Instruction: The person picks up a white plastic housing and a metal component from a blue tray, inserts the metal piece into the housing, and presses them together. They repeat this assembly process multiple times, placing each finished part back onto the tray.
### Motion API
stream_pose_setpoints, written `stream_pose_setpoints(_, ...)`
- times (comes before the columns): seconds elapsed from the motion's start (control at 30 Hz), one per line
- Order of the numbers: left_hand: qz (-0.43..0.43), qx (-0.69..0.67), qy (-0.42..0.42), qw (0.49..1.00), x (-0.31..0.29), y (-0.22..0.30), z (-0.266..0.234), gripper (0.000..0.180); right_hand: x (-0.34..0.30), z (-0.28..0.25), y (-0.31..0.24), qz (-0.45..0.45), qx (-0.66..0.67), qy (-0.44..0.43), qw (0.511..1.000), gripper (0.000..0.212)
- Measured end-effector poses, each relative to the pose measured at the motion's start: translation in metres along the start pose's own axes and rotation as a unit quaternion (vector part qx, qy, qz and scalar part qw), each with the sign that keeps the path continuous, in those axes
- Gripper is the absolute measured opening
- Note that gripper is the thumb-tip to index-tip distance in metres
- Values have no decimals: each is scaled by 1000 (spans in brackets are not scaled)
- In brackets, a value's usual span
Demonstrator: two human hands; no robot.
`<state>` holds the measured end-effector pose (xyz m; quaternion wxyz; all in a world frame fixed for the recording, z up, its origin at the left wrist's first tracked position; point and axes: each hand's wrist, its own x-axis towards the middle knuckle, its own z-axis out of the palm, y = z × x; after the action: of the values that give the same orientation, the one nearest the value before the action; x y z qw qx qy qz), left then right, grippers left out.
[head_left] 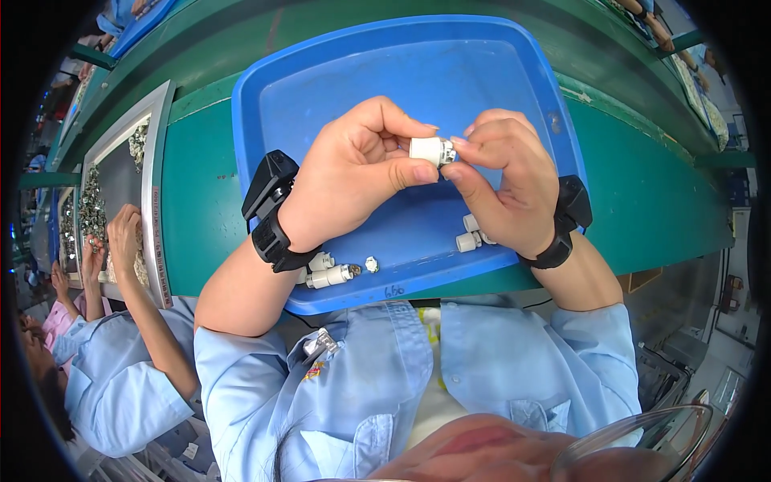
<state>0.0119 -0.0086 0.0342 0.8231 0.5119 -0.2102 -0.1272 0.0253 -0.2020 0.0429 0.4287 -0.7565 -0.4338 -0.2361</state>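
Over the blue tray, my left hand is closed around a white cylindrical socket, pinched between thumb and fingers and lying sideways. My right hand is closed with thumb and index finger at a small white-and-metal end piece at the socket's right end. Whether that piece is seated or only touching, I cannot tell. Below my left wrist, white cylindrical parts lie in the tray beside one small loose white piece. Near my right wrist lie several more white cylinders, partly hidden by the hand.
The tray stands on a green bench. To the left is a metal-framed tray with heaps of small parts, where a co-worker's hand reaches in. A green ledge runs along the far side.
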Motion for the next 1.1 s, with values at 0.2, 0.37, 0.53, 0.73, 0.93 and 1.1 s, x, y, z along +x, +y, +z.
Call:
stream_pose_setpoints(0.2, -8, 15, 20, 1000, -2, 0, 6, 23, 1, 1, -1, -38, 7, -6, 999, 25)
stream_pose_setpoints(0.37, 4, -27, -6, 1000, -1, -3, 9, 22, -3, 0, -7, -84, -2, -30, 996, 27)
stream_pose_setpoints(0.53, 36, -21, -5, 999, 0, 0, 4, 22, 3, -5, -4, -35, -32, 19, 999, 31)
stream_pose_setpoints(0.73, 36, -1, -8, 999, 0, 0, 2, 24, 1, 2, -1, 9, -7, 22, 1000, 34)
stream_pose_setpoints(0.93, 46, 43, -2, 998, 0, 0, 2, 24, 0, 0, 0, 7, 7, 11, 1000, 29)
stream_pose_setpoints(1.1, 37, 56, -13, 998, -1, -1, 0, 21, 0, -1, 5, -21, 34, -7, 999, 28)
